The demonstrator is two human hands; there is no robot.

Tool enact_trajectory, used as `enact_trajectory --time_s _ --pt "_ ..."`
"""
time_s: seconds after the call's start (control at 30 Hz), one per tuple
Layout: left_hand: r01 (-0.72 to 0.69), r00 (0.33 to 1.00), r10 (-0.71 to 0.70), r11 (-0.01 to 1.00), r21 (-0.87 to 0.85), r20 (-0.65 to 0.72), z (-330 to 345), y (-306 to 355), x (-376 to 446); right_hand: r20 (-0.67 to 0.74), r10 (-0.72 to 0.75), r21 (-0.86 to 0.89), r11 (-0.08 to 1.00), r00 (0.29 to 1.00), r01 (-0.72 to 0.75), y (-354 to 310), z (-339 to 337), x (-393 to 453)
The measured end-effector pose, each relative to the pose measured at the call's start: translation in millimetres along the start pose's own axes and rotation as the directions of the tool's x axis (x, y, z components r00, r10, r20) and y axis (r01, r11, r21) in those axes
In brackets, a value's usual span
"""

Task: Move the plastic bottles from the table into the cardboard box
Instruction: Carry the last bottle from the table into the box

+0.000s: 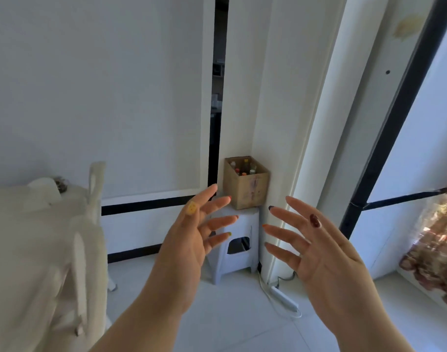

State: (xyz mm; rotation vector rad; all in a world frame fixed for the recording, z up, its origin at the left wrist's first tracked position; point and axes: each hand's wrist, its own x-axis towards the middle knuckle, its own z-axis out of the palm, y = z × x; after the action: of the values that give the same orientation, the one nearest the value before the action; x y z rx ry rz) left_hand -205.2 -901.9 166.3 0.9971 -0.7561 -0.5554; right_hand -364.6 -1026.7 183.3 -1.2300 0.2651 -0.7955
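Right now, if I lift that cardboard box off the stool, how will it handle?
The cardboard box is tall, open-topped and holds upright bottles, so it is probably top-heavy and the bottles may shift. It sits at the stool's back corner, likely awkward to grip. Thin cardboard may flex.

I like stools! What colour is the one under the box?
White plastic stool, seen in the head view.

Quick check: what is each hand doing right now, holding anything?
Left hand: open, fingers spread, holding nothing.
Right hand: open, fingers spread, holding nothing.
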Motion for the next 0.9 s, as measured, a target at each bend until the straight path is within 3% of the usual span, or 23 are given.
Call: enact_trajectory --time_s 0.23,0.47,0.6,0.8,0.9 --pt "-0.103 0.987 0.121 0.98 0.168 -0.103 -4 49 -140 0.084 -0.005 -0.011 1.0 0.996 0.006 -13 47 -111" --pt "-0.097 0.955 0.137 0.982 0.162 -0.264 -25 102 -279 0.177 0.035 0.095 0.994 0.984 -0.053 -16 101 -220" --pt "-0.152 0.921 0.217 0.965 0.215 -0.322 -51 143 -341 0.253 0.027 0.101 0.993 0.967 -0.054 -15 158 -266" --pt "-0.105 0.85 0.403 0.76 0.642 -0.339 -126 208 -426 0.346 -0.041 0.02 0.999 0.937 0.036 3 266 -324" --pt "-0.081 0.828 0.445 0.696 0.713 -0.34 -182 243 -473 0.368 -0.079 0.043 0.997 0.926 0.068 25 334 -350"
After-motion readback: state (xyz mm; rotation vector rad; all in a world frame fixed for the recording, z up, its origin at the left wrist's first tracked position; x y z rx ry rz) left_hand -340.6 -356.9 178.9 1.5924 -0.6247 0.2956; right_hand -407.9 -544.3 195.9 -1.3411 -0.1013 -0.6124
